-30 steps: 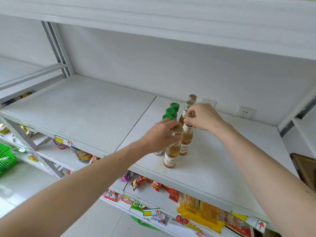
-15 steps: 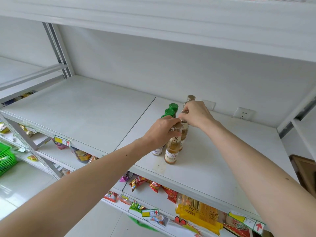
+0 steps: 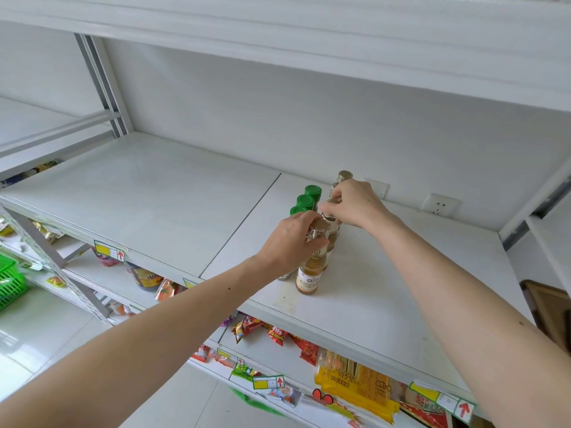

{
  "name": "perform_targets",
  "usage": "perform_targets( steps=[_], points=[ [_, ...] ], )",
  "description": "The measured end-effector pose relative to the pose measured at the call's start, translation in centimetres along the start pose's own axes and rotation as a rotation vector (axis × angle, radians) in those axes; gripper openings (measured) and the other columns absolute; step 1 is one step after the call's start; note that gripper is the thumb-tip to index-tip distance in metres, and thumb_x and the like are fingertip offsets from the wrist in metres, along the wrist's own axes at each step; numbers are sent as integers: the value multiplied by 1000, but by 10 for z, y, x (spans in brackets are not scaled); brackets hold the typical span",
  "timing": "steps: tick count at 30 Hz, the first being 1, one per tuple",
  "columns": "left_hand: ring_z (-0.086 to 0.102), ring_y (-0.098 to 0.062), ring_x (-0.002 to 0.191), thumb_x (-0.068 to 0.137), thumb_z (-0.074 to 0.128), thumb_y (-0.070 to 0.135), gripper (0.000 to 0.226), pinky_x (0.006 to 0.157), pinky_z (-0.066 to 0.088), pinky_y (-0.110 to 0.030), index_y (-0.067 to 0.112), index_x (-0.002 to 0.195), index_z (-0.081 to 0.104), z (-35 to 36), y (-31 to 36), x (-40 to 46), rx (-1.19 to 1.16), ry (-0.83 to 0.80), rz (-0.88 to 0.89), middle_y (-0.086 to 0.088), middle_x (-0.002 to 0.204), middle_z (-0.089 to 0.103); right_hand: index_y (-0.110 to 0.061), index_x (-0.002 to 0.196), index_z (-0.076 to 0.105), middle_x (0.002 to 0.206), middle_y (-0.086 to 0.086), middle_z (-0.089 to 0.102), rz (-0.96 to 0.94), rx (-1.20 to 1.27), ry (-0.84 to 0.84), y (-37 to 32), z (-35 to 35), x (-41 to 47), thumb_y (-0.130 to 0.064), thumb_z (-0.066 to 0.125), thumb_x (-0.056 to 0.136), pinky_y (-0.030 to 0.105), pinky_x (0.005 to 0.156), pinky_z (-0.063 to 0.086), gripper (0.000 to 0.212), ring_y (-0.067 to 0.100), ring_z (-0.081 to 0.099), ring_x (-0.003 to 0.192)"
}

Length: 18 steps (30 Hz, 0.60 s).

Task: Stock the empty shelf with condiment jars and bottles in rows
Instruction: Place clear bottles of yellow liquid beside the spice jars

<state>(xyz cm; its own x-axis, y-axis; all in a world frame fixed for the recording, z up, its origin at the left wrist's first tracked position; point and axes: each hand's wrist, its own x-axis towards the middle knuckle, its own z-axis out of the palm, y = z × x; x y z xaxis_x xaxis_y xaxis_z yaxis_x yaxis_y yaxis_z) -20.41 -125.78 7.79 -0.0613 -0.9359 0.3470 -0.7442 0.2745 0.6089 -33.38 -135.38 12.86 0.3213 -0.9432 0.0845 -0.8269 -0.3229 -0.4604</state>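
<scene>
- Left hand (image 3: 293,239) gripping front bottle (image 3: 310,267) by the neck, near shelf (image 3: 386,291) front edge.
- Right hand (image 3: 355,202) pinching next bottle's cap behind.
- Green-capped bottles (image 3: 306,200) alongside left; bare shelf both sides.

Small shop, white metal shelving (image 3: 148,193), price tags (image 3: 108,250), packaged snacks (image 3: 276,332) below
</scene>
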Motion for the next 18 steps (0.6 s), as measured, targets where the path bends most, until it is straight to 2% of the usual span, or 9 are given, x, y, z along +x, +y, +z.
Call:
perform_targets(
  steps=[2, 5, 11, 13, 16, 18],
  points=[
    [61, -18, 92, 83, 70, 24, 36, 79, 49, -26, 13, 116, 60, 1, 0, 0, 23, 17, -43, 4, 98, 63, 6, 70, 61, 71, 18, 69, 1, 0, -6, 1, 1, 1, -21, 67, 73, 32, 54, 46, 28, 27, 66, 65],
    [62, -21, 90, 80, 73, 22, 37, 78, 51, -34, 16, 114, 60, 3, 1, 3, 22, 2, -102, -2, 96, 67, 5, 65, 60, 62, 12, 59, 7, 0, 2, 0, 2, 1, -16, 69, 74, 28, 52, 39, 24, 32, 65, 64],
    [61, -20, 93, 81, 73, 16, 33, 82, 48, -31, 11, 112, 62, 7, 5, 9, -25, 11, -95, 3, 98, 66, 10, 68, 61, 65, 10, 53, 17, 1, 24, -1, 3, 6, -13, 68, 74, 29, 51, 34, 24, 24, 50, 56],
    [61, -22, 92, 81, 73, 16, 33, 81, 48, -33, 10, 111, 62, 8, 6, 13, -11, 13, -87, -1, 99, 67, 6, 65, 60, 68, 11, 55, 14, -1, 30, 0, 3, 8, -13, 68, 75, 30, 51, 38, 24, 28, 55, 56],
    [61, -23, 90, 80, 74, 16, 31, 79, 49, -35, 10, 109, 63, 10, 5, 17, 1, 30, -75, -4, 98, 68, 4, 78, 66, 80, 14, 64, 11, -1, 44, 1, 4, 11, -17, 71, 75, 29, 51, 45, 22, 26, 65, 62],
    [62, -24, 90, 80, 74, 16, 32, 79, 49, -35, 10, 109, 63, 12, 2, 19, 8, 40, -79, -4, 99, 69, 2, 77, 64, 82, 12, 60, 6, -22, 47, 0, 4, 12, -20, 71, 76, 24, 45, 36, 22, 20, 57, 56]
  ],
)
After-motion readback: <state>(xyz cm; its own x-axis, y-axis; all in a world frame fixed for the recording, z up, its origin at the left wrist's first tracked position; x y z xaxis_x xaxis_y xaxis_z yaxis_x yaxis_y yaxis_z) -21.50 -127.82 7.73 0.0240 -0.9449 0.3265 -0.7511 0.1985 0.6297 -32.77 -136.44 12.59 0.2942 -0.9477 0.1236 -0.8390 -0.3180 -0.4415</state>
